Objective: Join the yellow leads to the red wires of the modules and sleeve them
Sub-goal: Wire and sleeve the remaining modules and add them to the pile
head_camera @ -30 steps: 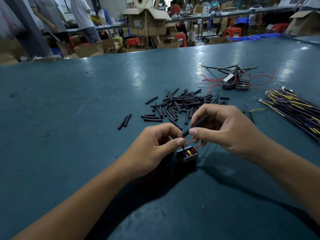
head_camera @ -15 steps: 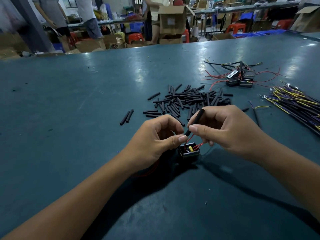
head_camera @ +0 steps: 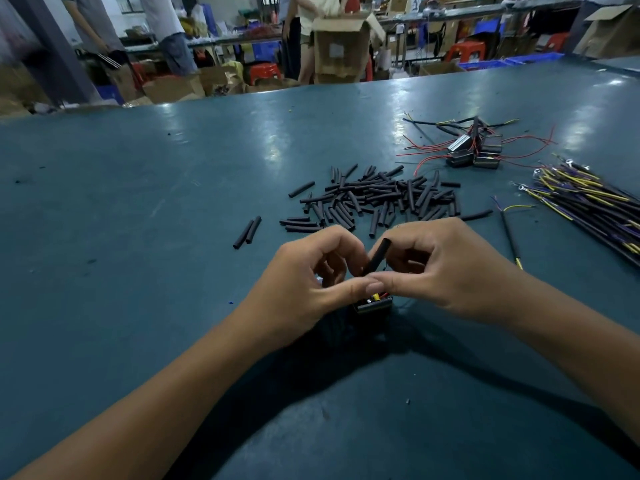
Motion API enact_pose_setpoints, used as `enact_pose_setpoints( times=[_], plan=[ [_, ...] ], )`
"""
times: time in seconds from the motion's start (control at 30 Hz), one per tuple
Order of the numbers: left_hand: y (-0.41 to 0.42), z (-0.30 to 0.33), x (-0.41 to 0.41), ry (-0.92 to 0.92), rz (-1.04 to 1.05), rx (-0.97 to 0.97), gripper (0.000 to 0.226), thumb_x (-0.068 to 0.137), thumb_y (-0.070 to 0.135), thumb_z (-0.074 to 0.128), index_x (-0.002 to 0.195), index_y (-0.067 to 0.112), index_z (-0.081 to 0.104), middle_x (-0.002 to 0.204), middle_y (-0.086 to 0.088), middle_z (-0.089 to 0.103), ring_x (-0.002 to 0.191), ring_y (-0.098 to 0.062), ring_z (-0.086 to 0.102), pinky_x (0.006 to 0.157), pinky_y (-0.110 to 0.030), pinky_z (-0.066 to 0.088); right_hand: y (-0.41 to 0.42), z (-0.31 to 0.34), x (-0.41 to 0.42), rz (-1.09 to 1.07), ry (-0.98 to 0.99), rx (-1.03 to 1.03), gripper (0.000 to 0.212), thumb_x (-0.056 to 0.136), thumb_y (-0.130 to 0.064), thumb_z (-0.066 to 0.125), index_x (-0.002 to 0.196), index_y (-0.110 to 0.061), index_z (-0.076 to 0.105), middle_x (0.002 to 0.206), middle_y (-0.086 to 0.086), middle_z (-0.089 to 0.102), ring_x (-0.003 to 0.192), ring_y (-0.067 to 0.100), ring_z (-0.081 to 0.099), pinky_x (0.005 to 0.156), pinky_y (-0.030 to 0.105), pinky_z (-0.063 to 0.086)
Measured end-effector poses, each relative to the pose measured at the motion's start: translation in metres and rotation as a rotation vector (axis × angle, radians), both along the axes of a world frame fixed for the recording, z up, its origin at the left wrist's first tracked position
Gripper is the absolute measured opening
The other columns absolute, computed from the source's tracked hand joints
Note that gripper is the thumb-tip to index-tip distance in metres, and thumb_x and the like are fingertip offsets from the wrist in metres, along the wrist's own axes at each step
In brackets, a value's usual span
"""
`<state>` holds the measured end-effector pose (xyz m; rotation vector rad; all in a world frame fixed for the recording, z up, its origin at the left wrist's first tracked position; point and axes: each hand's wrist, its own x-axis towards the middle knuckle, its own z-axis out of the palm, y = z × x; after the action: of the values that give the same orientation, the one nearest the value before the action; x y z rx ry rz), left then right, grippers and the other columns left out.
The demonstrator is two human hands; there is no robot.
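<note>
Roughly, largest thing first:

Table: the green table [head_camera: 138,202] carries everything, and my work sits toward its near edge, about mid-width.

Lead bundle: the yellow-and-black leads [head_camera: 588,199] lie in a thick sheaf at the right edge, so I judge many joins are left.

Sleeve pile: loose black sleeves [head_camera: 374,199] are heaped mid-table, just beyond my knuckles; two strays [head_camera: 247,232] lie apart to the left.

Module pile: several modules [head_camera: 474,150] with red wires trailing sit toward the far right; whether they are finished I cannot tell.

Left hand: my left hand [head_camera: 304,285] is curled, thumb tip meeting the right thumb; what it pinches is hidden.

Right hand: my right hand [head_camera: 446,271] pinches one sleeve [head_camera: 377,256], tilted up between the hands.

Module in hand: one module [head_camera: 372,304] rests on the table under both thumbs, a bit of red and yellow showing.

Progress: I judge this sleeve is only being started onto its wire, so most of the job remains.
</note>
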<state>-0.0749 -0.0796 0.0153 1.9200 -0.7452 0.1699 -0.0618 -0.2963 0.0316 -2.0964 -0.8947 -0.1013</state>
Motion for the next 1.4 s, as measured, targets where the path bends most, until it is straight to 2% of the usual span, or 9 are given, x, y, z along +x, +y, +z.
enact_pose_setpoints(
  times=[0.1,0.23,0.47,0.6,0.77,0.97,1.17,1.27,1.4],
  plan=[
    [0.002,0.0,0.002,-0.073,0.011,0.119,0.026,0.079,0.029,0.085,0.091,0.019,0.064,0.078,0.008,0.062,0.066,-0.021,0.057,0.062,-0.04,0.05,-0.002,0.002,0.002,-0.001,0.071,0.02,0.013,0.083,-0.03,0.078,0.089,-0.023,0.069,0.06,-0.007,0.056,0.054,0.0,0.043,0.053,0.014,0.034],
    [0.009,0.003,0.006,-0.177,0.017,0.346,0.026,0.078,0.022,0.086,0.092,0.015,0.064,0.078,0.015,0.058,0.069,-0.007,0.054,0.063,-0.024,0.047,-0.007,0.009,0.003,0.014,0.136,0.073,0.01,0.086,-0.025,0.077,0.087,-0.022,0.068,0.069,0.008,0.066,0.055,0.019,0.054,0.053,0.028,0.042],
    [0.005,0.005,0.005,-0.125,0.058,0.311,0.015,0.085,0.021,0.079,0.089,0.011,0.069,0.075,0.006,0.06,0.067,-0.013,0.055,0.063,-0.028,0.047,0.0,0.002,-0.001,0.034,0.33,0.206,0.005,0.091,-0.017,0.071,0.089,-0.013,0.069,0.068,0.008,0.071,0.053,0.027,0.071,0.043,0.026,0.049],
    [0.018,0.01,0.01,-0.09,0.043,0.471,0.038,0.075,0.033,0.086,0.102,0.023,0.063,0.095,0.019,0.055,0.087,0.0,0.052,0.074,-0.009,0.039,0.003,-0.001,-0.003,0.001,0.25,0.16,0.007,0.09,-0.018,0.072,0.087,-0.012,0.07,0.069,0.004,0.072,0.06,0.02,0.073,0.051,0.03,0.057],
    [0.031,0.01,0.017,-0.073,0.126,0.583,0.027,0.078,0.025,0.085,0.097,0.025,0.066,0.09,0.018,0.06,0.083,-0.001,0.055,0.07,-0.012,0.041,0.003,-0.001,-0.006,-0.058,0.114,0.083,0.004,0.09,-0.024,0.072,0.087,-0.021,0.072,0.071,-0.001,0.072,0.065,0.018,0.071,0.063,0.043,0.057],
    [0.035,0.011,0.017,0.084,0.13,0.49,0.011,0.08,0.028,0.084,0.087,0.031,0.076,0.078,0.014,0.073,0.072,-0.002,0.066,0.066,-0.017,0.05,0.007,0.0,-0.009,-0.013,0.024,-0.021,0.004,0.089,-0.022,0.074,0.087,-0.021,0.072,0.072,-0.008,0.07,0.063,0.006,0.065,0.06,0.013,0.047],
    [0.039,0.009,0.017,0.233,0.091,0.507,0.003,0.087,0.031,0.078,0.085,0.029,0.079,0.073,0.016,0.074,0.066,0.004,0.065,0.064,-0.013,0.047,0.009,-0.003,-0.006,-0.002,0.108,0.001,0.005,0.087,-0.024,0.076,0.084,-0.021,0.073,0.074,-0.003,0.073,0.065,0.011,0.067,0.06,0.021,0.05],
    [0.038,0.008,0.017,0.238,0.111,0.5,0.006,0.087,0.032,0.077,0.085,0.027,0.079,0.073,0.013,0.073,0.067,0.0,0.066,0.063,-0.017,0.049,0.01,-0.008,-0.004,0.002,0.129,0.001,0.007,0.086,-0.027,0.077,0.083,-0.021,0.074,0.073,-0.003,0.073,0.063,0.013,0.065,0.058,0.016,0.045],
    [0.037,0.008,0.015,0.174,0.126,0.543,0.004,0.086,0.03,0.078,0.087,0.026,0.08,0.078,0.011,0.068,0.073,-0.004,0.063,0.067,-0.024,0.049,0.013,-0.012,-0.005,0.008,0.126,-0.018,0.007,0.085,-0.029,0.078,0.082,-0.022,0.075,0.067,-0.01,0.07,0.054,-0.001,0.055,0.053,0.008,0.037]
  ],
)
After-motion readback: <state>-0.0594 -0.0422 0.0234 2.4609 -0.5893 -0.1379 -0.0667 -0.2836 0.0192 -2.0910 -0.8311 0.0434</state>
